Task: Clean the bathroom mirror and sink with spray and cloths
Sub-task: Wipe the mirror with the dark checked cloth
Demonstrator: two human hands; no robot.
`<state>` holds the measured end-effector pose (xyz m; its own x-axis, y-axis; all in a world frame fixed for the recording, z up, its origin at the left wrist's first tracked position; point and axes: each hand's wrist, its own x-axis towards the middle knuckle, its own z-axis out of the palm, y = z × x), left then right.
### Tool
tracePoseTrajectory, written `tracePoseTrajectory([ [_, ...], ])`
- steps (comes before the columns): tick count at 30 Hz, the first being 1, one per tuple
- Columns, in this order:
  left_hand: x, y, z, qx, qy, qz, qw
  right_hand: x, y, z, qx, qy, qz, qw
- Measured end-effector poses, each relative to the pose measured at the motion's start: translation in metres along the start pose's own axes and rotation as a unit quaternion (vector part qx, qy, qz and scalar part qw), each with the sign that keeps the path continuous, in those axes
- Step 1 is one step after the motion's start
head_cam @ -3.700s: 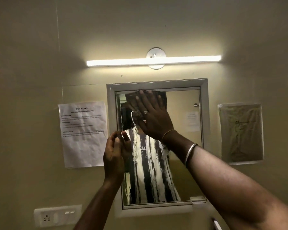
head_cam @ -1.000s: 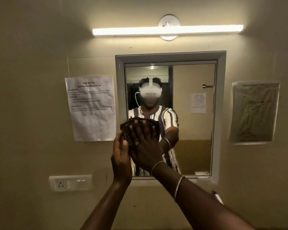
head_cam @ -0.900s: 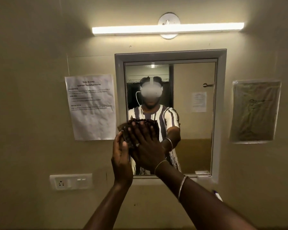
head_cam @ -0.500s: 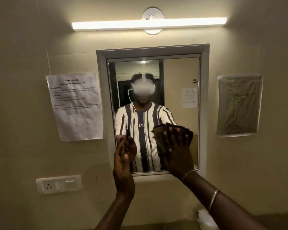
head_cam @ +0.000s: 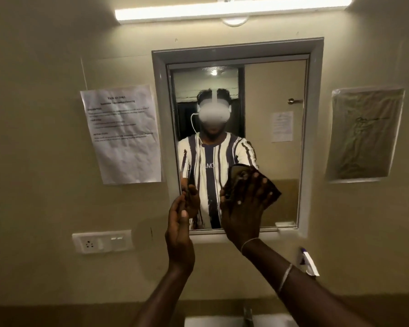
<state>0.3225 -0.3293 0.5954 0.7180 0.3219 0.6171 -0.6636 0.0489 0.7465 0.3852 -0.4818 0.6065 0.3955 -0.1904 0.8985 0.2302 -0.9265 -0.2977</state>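
A grey-framed mirror (head_cam: pixel 275 90) hangs on the beige wall and reflects a person in a striped shirt. My right hand (head_cam: pixel 242 213) presses a dark cloth (head_cam: pixel 270 188) flat against the lower middle of the glass. My left hand (head_cam: pixel 178 228) rests edge-on against the mirror's lower left frame, fingers straight and empty. A white spray bottle nozzle (head_cam: pixel 309 261) pokes up at the lower right, behind my right forearm. The white sink rim (head_cam: pixel 213 322) and a tap (head_cam: pixel 247 313) show at the bottom edge.
A printed paper sheet (head_cam: pixel 122 135) is taped left of the mirror, and a plastic-covered sheet (head_cam: pixel 364 135) hangs on its right. A white socket and switch plate (head_cam: pixel 102 241) sits low on the left wall. A tube light (head_cam: pixel 232 11) glows above.
My right hand has carried the cloth from the top of the glass down to the lower part, then right and back toward the middle. My left hand stays at the lower left frame.
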Motion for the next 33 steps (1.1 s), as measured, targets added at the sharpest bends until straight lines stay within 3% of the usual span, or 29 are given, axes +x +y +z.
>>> tracePoseTrajectory([
  [5, 0.0, -0.001, -0.012, -0.009, 0.009, -0.01, 1.0, -0.017, -0.045, 0.024, 0.002, -0.088, -0.161, 0.983],
  [8, -0.006, 0.003, -0.01, -0.016, 0.018, -0.025, 0.999, -0.027, -0.056, 0.032, -0.002, -0.099, -0.235, 0.967],
  [15, -0.038, -0.025, -0.001, 0.01, 0.083, -0.067, 0.994, -0.033, -0.011, 0.032, -0.042, -0.152, -0.392, 0.907],
  [17, -0.046, -0.033, 0.009, 0.004, 0.085, -0.085, 0.993, -0.034, 0.006, 0.027, -0.054, -0.148, -0.4, 0.903],
  [23, -0.055, -0.031, 0.047, -0.003, 0.038, -0.08, 0.996, -0.045, 0.066, 0.007, -0.072, -0.093, -0.291, 0.949],
  [28, -0.055, -0.036, 0.054, 0.002, 0.047, -0.051, 0.998, -0.053, 0.082, -0.002, -0.05, -0.066, -0.088, 0.993],
  [33, -0.049, -0.038, 0.033, 0.002, 0.072, -0.046, 0.996, -0.062, 0.045, 0.009, -0.026, -0.038, 0.087, 0.995],
])
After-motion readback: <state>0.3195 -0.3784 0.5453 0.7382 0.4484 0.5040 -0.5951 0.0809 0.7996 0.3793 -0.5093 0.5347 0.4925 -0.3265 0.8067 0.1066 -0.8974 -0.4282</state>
